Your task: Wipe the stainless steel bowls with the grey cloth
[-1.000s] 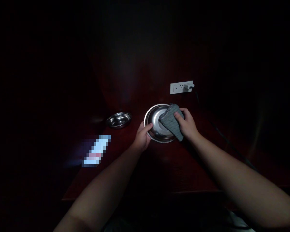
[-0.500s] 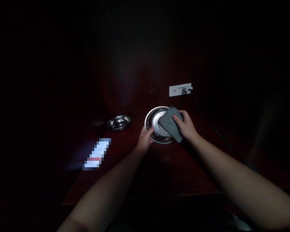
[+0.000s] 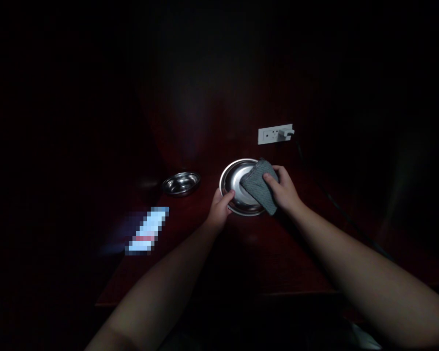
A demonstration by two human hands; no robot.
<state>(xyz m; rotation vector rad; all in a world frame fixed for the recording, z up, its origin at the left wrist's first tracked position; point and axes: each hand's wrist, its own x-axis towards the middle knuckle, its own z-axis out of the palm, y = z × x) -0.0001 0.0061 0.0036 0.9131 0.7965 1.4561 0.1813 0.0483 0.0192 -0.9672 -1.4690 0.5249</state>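
Observation:
A shiny metal bowl (image 3: 237,178), shallow and round, is tilted toward me above the dark red table. My left hand (image 3: 220,207) grips its lower left rim, thumb on the inside. My right hand (image 3: 283,190) is closed on a grey cloth (image 3: 259,185), the thumb on top and the other fingers mostly hidden behind. The cloth covers the bowl's right side and hangs over its rim. A second metal bowl (image 3: 181,184) stands on the table to the left, apart from both hands.
A bright, pixelated slab (image 3: 148,231) lies at the table's left side. On the back wall is a white socket plate (image 3: 275,134) with a plug in it, and a dark cable (image 3: 338,207) runs down to the right. The table's front edge (image 3: 278,293) shows below my arms.
The view has shifted very slightly. Both hands keep their hold on the bowl and the cloth, and the cloth stays on the bowl's right side.

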